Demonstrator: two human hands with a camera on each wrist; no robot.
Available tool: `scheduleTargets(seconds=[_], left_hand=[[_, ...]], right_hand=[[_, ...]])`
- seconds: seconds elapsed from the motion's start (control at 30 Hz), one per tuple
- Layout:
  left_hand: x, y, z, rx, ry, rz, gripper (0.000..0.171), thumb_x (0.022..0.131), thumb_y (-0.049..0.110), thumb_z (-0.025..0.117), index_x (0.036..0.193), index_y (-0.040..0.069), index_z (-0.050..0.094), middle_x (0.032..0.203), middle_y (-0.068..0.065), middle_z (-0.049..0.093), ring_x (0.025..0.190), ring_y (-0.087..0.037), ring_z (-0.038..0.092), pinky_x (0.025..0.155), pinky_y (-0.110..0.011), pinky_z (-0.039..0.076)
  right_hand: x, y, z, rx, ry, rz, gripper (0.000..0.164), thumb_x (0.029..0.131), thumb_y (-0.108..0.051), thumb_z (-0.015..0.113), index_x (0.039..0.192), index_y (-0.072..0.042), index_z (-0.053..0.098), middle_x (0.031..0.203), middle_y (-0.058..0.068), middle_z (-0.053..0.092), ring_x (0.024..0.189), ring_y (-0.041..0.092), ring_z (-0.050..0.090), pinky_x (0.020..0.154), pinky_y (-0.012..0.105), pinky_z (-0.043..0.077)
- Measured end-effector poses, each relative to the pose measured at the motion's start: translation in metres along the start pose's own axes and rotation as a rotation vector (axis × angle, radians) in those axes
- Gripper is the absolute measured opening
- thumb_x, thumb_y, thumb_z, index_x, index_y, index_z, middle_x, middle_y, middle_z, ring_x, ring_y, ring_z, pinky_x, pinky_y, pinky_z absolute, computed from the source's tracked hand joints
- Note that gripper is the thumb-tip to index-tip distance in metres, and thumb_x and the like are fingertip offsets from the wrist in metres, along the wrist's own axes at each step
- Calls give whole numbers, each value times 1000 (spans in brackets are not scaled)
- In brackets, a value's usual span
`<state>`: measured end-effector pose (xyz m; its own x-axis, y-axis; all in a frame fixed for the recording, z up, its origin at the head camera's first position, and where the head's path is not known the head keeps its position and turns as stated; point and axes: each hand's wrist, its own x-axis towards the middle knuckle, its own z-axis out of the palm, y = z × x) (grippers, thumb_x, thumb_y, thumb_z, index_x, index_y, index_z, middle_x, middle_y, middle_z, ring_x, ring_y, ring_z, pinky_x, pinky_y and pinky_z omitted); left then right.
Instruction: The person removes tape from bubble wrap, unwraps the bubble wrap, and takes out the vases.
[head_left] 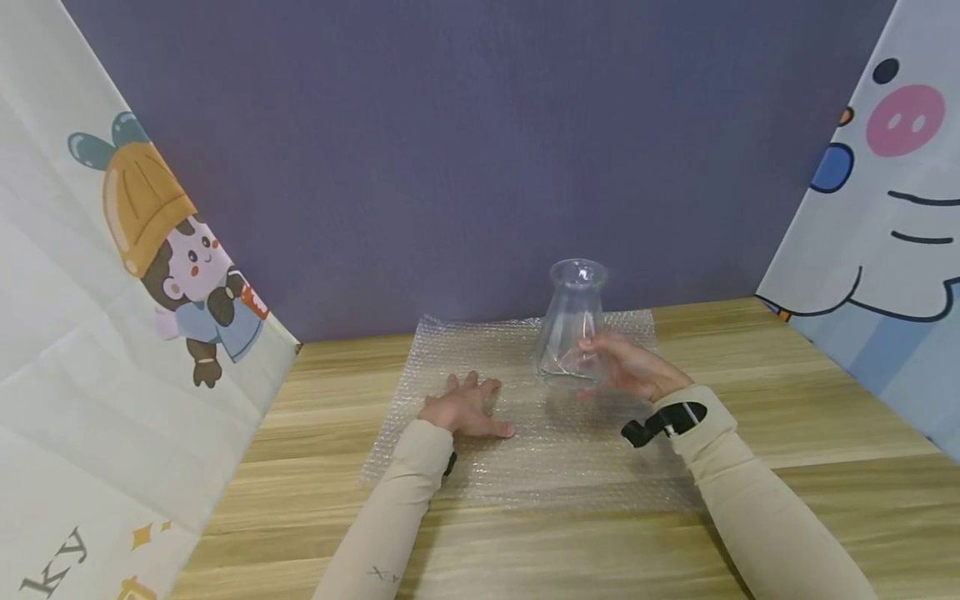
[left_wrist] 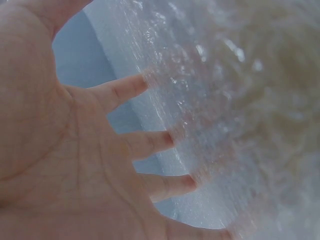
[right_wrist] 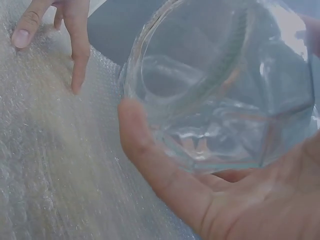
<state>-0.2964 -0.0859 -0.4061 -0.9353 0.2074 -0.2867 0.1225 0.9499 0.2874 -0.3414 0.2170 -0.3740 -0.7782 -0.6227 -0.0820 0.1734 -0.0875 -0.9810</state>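
Here we see one clear, glassy vase (head_left: 567, 317), wide-bodied with a flared rim, right of centre in the head frame, gripped by the right hand (head_left: 630, 367). The left hand (head_left: 467, 410), fingers spread, touches one bubble-wrap sheet (head_left: 540, 454); only the left wrist view shows us its palm.

The left sleeve (head_left: 390, 517) is plain cream with a small dark marking (head_left: 384, 575) — the right sleeve (head_left: 765, 517) matches, its cuff (head_left: 718, 408) carrying a jointed black mount (head_left: 684, 417) — and a black piece (head_left: 451, 464) shows at the left wrist.
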Motion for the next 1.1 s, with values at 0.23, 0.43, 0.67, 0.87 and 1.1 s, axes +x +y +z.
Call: scheduleTargets(seconds=[0.23,0.43,0.67,0.87,1.1], left_hand=[[-1,0,0,3,-2,1,98,79,73,72,160,36,32,173,-12,14,157,-50,6,111,-85,16],[-1,0,1,3,2,2,97,79,73,72,160,36,32,173,-12,14,157,-50,7,111,-85,17],[-1,0,1,4,6,5,97,79,72,73,160,35,33,173,-12,15,157,-50,7,110,-86,18],[-1,0,1,3,3,0,97,79,72,73,160,36,32,173,-12,14,157,-50,7,110,-86,17],[-1,0,0,-1,0,5,97,79,72,73,160,35,33,173,-12,15,157,-51,7,110,-86,17]], right_hand=[[0,-2,-2,-25,30,-26,73,98,-10,60,158,-22,20,133,1,59,115,25,66,102,76,42],[-3,-5,-3,-76,71,-62,70,95,-8,67,149,-26,28,131,0,59,114,17,66,101,53,54],[-5,-7,-6,-120,97,-76,78,90,-4,70,152,-19,25,134,3,51,117,16,61,101,42,53],[-4,-6,-9,-145,126,-82,73,91,-1,69,147,-26,30,132,1,54,118,16,60,103,40,50],[-5,-7,-11,-140,139,-107,78,92,2,65,154,-20,24,130,0,57,115,13,62,100,36,54]])
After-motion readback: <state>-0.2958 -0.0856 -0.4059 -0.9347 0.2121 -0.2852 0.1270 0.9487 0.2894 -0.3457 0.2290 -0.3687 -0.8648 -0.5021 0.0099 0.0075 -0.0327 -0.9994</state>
